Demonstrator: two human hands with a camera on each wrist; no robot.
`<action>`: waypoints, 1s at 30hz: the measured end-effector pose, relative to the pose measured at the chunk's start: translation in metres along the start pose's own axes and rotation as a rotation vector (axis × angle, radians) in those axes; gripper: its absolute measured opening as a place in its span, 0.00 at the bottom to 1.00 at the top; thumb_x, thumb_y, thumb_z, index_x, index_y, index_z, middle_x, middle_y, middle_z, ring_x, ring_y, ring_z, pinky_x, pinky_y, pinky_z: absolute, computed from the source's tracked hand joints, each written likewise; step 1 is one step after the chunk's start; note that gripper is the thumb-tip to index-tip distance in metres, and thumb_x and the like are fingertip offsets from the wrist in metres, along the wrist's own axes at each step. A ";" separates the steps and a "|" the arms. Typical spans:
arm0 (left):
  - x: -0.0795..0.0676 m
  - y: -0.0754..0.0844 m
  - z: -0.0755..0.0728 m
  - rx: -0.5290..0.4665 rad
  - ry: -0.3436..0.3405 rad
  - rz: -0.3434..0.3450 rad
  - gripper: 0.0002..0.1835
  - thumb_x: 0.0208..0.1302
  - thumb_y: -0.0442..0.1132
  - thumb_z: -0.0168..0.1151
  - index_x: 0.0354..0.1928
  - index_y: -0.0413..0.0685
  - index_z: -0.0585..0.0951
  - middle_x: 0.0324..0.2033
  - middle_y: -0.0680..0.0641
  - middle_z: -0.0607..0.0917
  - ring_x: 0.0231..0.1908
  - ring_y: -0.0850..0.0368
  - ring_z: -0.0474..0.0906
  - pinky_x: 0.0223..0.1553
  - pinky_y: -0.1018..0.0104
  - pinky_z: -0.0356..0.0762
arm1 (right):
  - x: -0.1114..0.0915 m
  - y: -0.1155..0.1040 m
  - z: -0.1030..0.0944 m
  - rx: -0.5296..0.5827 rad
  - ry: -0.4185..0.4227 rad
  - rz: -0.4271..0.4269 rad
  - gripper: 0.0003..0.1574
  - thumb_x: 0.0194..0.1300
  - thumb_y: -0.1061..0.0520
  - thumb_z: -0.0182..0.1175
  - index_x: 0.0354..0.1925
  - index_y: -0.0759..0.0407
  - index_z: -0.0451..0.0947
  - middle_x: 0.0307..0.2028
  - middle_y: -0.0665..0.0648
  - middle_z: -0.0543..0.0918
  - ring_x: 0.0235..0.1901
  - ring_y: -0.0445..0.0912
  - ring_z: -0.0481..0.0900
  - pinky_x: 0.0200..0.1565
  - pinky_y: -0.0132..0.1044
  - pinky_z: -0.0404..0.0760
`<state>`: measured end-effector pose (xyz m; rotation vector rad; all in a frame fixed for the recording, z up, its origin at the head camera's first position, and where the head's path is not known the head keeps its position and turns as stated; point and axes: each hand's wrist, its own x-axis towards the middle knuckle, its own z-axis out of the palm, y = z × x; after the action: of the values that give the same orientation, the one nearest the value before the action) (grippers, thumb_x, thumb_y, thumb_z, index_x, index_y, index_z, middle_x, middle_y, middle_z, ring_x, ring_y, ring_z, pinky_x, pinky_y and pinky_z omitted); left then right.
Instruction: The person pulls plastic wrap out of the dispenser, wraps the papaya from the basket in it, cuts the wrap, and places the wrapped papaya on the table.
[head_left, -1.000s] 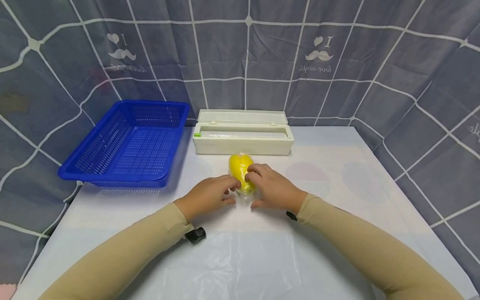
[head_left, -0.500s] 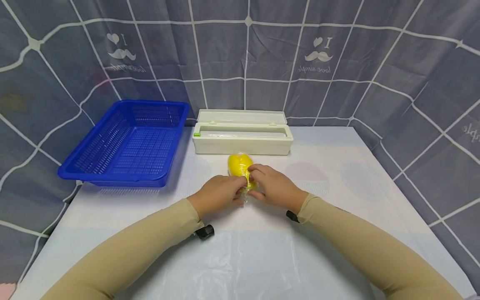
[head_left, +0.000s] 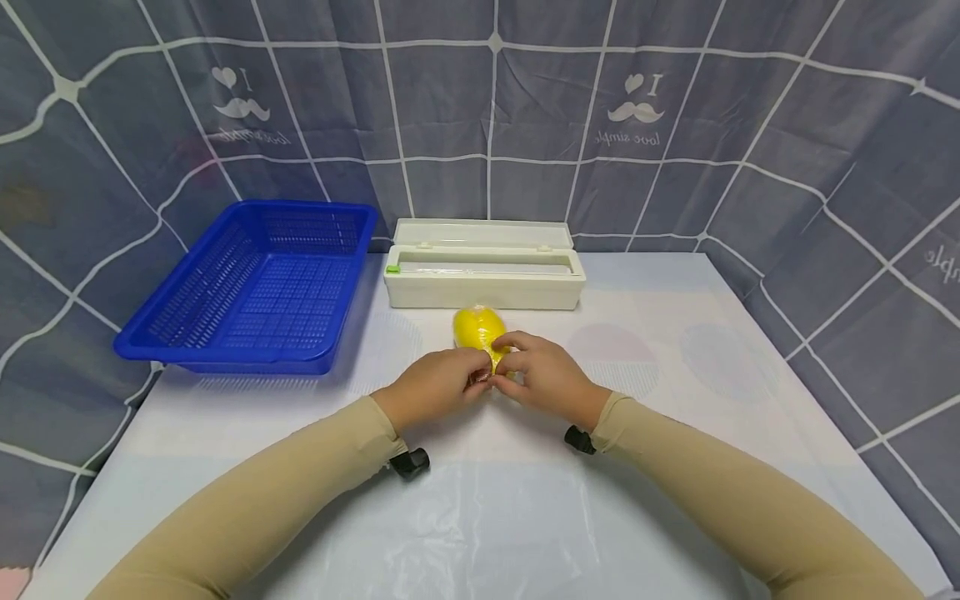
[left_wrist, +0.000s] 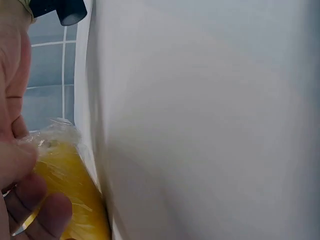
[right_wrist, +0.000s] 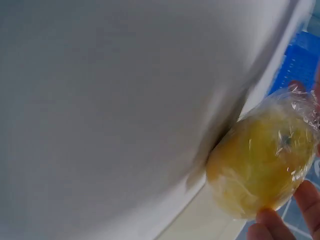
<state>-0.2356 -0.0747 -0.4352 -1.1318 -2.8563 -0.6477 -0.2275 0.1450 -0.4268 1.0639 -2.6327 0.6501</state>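
A yellow oval fruit (head_left: 476, 327), wrapped in clear cling film (left_wrist: 59, 132), lies on the table in the middle of the head view. At its near end my left hand (head_left: 435, 382) pinches the gathered film between thumb and fingers. My right hand (head_left: 547, 377) holds the fruit's right side with curled fingers, its thumb close to the left thumb. In the right wrist view, fingertips (right_wrist: 272, 222) press against the wrapped fruit, and loose film bunches at the end by the left hand. The fruit's near end is partly hidden by both hands in the head view.
Just behind the fruit stands a long white cling film box (head_left: 483, 293), its lid raised and a green slider at its left end. A blue plastic basket (head_left: 225, 360) is at the left. Grey checked curtains (head_left: 442, 100) enclose the white-covered table (head_left: 510, 517).
My left hand has moved right and inward onto the film at the fruit's near end. The thumbs have come together, and the fruit has shifted slightly left.
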 end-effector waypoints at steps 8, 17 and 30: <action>-0.004 0.002 0.000 -0.118 -0.011 -0.107 0.25 0.59 0.49 0.81 0.42 0.52 0.71 0.31 0.53 0.77 0.29 0.60 0.72 0.33 0.68 0.71 | 0.002 -0.001 -0.004 0.447 0.058 0.350 0.10 0.69 0.61 0.64 0.29 0.58 0.84 0.51 0.60 0.89 0.57 0.55 0.84 0.62 0.53 0.83; -0.003 0.008 0.004 0.102 0.127 0.033 0.18 0.62 0.46 0.78 0.48 0.54 0.80 0.37 0.51 0.87 0.33 0.57 0.82 0.41 0.58 0.81 | 0.005 -0.003 -0.006 0.628 0.123 0.569 0.12 0.73 0.57 0.62 0.39 0.63 0.88 0.46 0.60 0.92 0.49 0.50 0.83 0.48 0.38 0.81; -0.001 -0.004 0.000 -0.150 0.196 -0.038 0.04 0.71 0.39 0.67 0.37 0.53 0.82 0.44 0.53 0.82 0.40 0.59 0.77 0.45 0.63 0.80 | 0.004 -0.001 -0.012 0.630 0.057 0.511 0.13 0.76 0.55 0.58 0.39 0.63 0.84 0.45 0.60 0.89 0.42 0.46 0.78 0.46 0.37 0.77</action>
<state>-0.2376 -0.0778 -0.4363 -0.9697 -2.7074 -0.9334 -0.2292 0.1473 -0.4143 0.4473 -2.7141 1.6632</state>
